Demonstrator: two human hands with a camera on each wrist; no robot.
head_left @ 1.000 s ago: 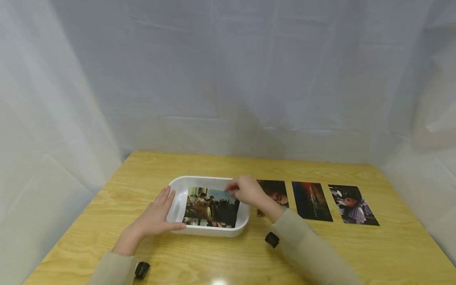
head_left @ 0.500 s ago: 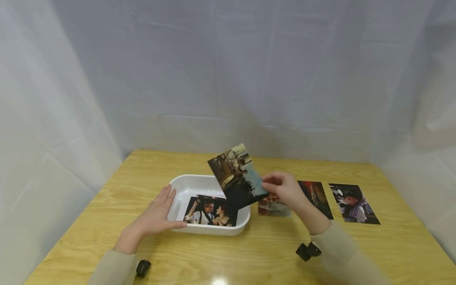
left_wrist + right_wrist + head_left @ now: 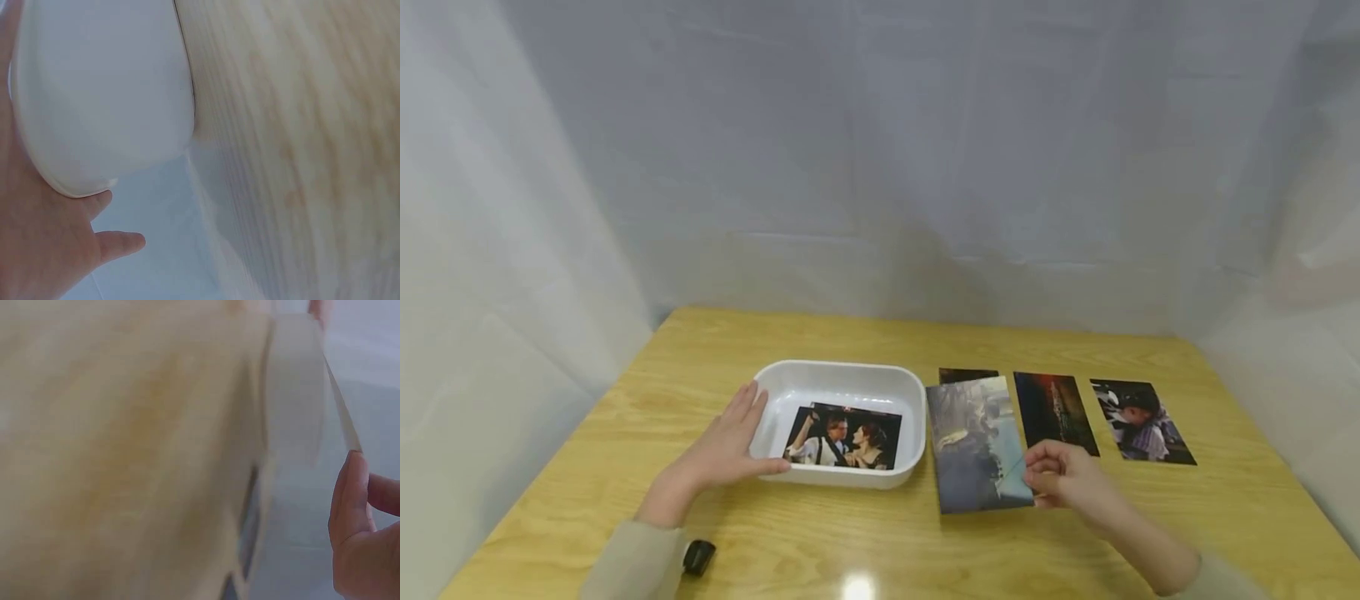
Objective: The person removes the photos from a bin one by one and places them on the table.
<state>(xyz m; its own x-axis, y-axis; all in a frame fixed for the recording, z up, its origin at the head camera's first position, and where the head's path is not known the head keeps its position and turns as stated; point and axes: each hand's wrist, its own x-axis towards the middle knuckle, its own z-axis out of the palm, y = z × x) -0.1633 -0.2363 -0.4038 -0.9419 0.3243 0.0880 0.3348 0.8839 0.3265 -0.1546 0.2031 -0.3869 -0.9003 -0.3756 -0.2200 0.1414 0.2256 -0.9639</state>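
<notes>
My left hand (image 3: 718, 450) rests against the left end of a white plastic tray (image 3: 917, 400), thumb on its front rim and fingers spread along its side. In the left wrist view the hand (image 3: 50, 231) lies against the tray's outer wall (image 3: 119, 87). Inside the tray lies a photo of two people (image 3: 842, 439), with the edge of at least one more beneath it. Right of the tray, my right hand (image 3: 1071, 483) pinches another photo (image 3: 973, 450) by its right edge, its surface pale with glare. The right wrist view shows this photo (image 3: 342, 409) edge-on, tilted above the table.
Behind the held photo, a dark photo (image 3: 967, 375) is mostly covered on the table. Farther right lie a dark red photo (image 3: 1055, 414) and one with a person in a cap (image 3: 1142, 421). The wooden table (image 3: 820, 533) ends at pale hanging sheets (image 3: 880, 167).
My right hand has lifted a photo out of the tray and carried it right and toward me, turning it upright. This uncovers the couple photo. My left hand stays on the tray.
</notes>
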